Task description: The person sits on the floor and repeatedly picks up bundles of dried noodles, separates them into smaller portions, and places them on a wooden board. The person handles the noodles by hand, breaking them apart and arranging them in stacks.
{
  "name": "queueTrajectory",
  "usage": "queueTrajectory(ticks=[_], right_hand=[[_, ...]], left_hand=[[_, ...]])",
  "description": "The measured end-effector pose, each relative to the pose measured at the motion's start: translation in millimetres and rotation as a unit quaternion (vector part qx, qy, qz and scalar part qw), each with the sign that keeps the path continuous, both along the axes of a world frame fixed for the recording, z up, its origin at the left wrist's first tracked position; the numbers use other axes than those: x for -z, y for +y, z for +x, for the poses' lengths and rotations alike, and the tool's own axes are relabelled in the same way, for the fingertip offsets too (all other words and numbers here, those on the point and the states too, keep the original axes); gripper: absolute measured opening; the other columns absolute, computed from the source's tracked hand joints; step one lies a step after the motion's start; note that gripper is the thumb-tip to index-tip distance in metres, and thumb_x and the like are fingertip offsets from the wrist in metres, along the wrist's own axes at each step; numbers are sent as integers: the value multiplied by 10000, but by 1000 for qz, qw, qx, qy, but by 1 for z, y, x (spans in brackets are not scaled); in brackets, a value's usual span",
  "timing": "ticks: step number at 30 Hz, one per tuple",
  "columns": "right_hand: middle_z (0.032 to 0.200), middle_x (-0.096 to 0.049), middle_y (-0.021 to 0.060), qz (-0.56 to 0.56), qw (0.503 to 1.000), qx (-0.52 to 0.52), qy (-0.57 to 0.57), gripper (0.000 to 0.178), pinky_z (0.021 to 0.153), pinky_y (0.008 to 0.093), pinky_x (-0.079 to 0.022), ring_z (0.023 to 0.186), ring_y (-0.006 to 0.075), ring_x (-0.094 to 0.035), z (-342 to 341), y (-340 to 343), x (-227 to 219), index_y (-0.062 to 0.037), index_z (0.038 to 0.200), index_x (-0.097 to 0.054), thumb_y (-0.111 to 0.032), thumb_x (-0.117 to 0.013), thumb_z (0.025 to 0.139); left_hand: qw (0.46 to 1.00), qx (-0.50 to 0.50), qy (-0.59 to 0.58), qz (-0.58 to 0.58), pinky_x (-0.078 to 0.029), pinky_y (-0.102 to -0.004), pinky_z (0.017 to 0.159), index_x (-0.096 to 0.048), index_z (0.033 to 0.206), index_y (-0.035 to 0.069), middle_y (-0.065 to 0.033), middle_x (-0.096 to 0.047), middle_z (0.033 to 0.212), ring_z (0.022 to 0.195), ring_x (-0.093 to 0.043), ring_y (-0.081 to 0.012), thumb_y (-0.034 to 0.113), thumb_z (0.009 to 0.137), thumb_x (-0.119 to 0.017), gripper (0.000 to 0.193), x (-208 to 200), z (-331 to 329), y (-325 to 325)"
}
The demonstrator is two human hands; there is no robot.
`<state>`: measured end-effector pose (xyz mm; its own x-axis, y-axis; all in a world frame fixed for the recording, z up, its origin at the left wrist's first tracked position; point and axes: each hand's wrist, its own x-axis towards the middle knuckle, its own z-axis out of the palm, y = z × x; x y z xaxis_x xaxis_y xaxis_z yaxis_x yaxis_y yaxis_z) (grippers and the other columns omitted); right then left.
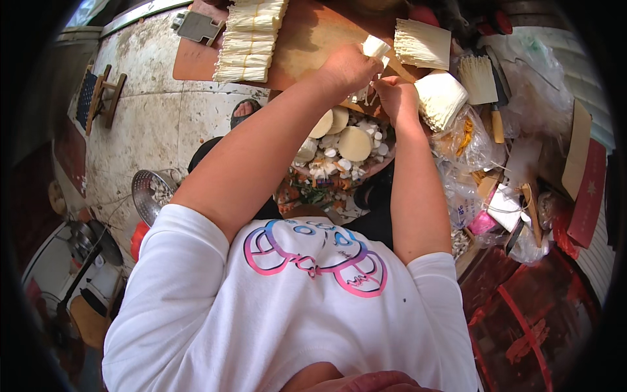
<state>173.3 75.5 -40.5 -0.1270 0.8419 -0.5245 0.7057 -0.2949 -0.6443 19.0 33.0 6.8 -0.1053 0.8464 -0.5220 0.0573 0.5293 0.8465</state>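
A small bunch of white enoki mushrooms is gripped in my left hand, above the right part of a brown wooden board. My right hand is closed, its fingertips pinching at the lower end of that bunch; a few pale strands hang between the hands. Below them stands a tub holding round cut-off mushroom bases and white scraps. Banded enoki bundles lie in a row on the board's left. Loose enoki clumps sit just right of my right hand, with another enoki slab farther back.
A cleaver's wooden handle points toward me at the right, beside clear plastic bags. A grey scale-like device is at the board's left corner. A metal colander stands on the stained floor, and red crates are at lower right.
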Motion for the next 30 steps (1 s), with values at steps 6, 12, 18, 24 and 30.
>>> queueTrajectory(ticks=[6,12,18,24,30], right_hand=[[666,-647,71,1,999,-4,39,244,603,315,-470,606,168,-591,9,6,-2,-22,770,-663,-265,-660,751],[597,-549,-24,-74,992,38,91,143,420,253,-312,474,67,-437,21,10,-33,-63,762,-663,-206,-671,756],[585,-483,-56,-53,984,26,171,92,415,195,-280,457,21,-388,28,-2,-68,-52,790,-605,-131,-625,834],[630,-537,-44,3,969,4,246,97,481,193,-337,527,31,-432,26,-14,-88,-29,780,-619,-122,-626,810],[661,-602,-8,-22,955,-18,297,92,520,194,-375,563,45,-483,20,-27,-110,-11,764,-622,-101,-614,786]], left_hand=[[993,-34,-75,-80,-514,-359,617,-542,952,7,-105,-606,794,638,-601,-197,138,823,-579,188,24,10,7],[994,-34,-62,-78,-526,-377,602,-540,987,11,-97,-588,789,675,-598,-200,127,823,-591,207,49,15,15],[992,-44,-84,-86,-531,-378,646,-548,1000,1,-111,-607,815,703,-621,-211,147,832,-571,224,21,20,9],[932,-111,-336,-73,-544,-416,712,-552,1047,-28,-160,-630,926,776,-652,-278,152,807,-498,304,1,18,-1],[864,-51,-501,-17,-549,-431,745,-545,1140,-44,-179,-620,1004,826,-644,-309,163,740,-476,455,-12,13,-15]])
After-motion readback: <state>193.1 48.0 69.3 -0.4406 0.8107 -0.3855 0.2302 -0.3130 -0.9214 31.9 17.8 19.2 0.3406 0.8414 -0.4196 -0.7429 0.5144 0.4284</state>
